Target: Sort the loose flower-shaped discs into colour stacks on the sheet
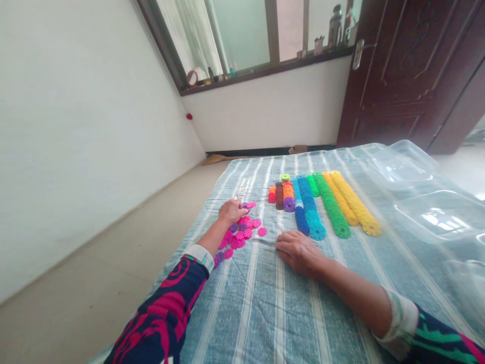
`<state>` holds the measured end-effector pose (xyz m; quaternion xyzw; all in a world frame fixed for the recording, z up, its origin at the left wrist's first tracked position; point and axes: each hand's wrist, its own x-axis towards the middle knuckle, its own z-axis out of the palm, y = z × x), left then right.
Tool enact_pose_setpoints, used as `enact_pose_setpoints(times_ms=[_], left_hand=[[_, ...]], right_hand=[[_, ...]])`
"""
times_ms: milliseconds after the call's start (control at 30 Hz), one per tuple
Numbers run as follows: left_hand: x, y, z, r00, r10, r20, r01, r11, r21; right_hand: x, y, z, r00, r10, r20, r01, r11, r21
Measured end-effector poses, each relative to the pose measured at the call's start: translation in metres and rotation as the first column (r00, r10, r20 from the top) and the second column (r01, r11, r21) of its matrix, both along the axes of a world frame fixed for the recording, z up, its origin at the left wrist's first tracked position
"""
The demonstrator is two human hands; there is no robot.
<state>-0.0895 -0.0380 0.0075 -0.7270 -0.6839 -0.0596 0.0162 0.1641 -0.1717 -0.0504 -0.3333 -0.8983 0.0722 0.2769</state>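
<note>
A: Your left hand is resting on the far end of the loose pile of flat pink and purple toothed plastic discs, which is lying on the blue-and-white striped cloth. Fingers are curled over a few discs; whether they are pinching one, I cannot tell.

B: Handling?

A: Judging light, stiff, thin, probably slippery on the faces. You are best taking each by its toothed rim, thumb against forefinger.

B: Right hand?

A: Lying flat and released on the cloth, just short of the stacked blue disc rows, well apart from the pile.
</note>
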Motion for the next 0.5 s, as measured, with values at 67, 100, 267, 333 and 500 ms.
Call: enact_pose_setpoints(times_ms=[67,100,267,333,500], left_hand=[[0.002,0.000,-0.001,1.000,0.027,0.006,-0.027,1.000,-0.012],[0.003,0.001,-0.001,0.999,0.039,0.009,-0.039,0.999,-0.011],[0.007,0.002,-0.001,0.998,0.054,0.010,-0.054,0.999,0.001],[0.006,-0.001,0.000,0.999,0.048,-0.015,-0.048,0.999,0.004],[0.002,-0.010,0.001,0.994,-0.017,-0.105,0.016,1.000,-0.002]], right_hand=[[0.000,0.000,0.000,1.000,0.000,0.000,0.000,1.000,0.001],[0.000,0.000,0.000,1.000,-0.002,0.003,0.002,1.000,0.002],[-0.001,-0.001,0.002,1.000,-0.012,0.023,0.012,1.000,0.000],[-0.001,-0.001,0.002,1.000,-0.014,0.024,0.014,1.000,-0.005],[-0.001,0.000,0.000,1.000,-0.004,0.018,0.004,1.000,-0.002]])
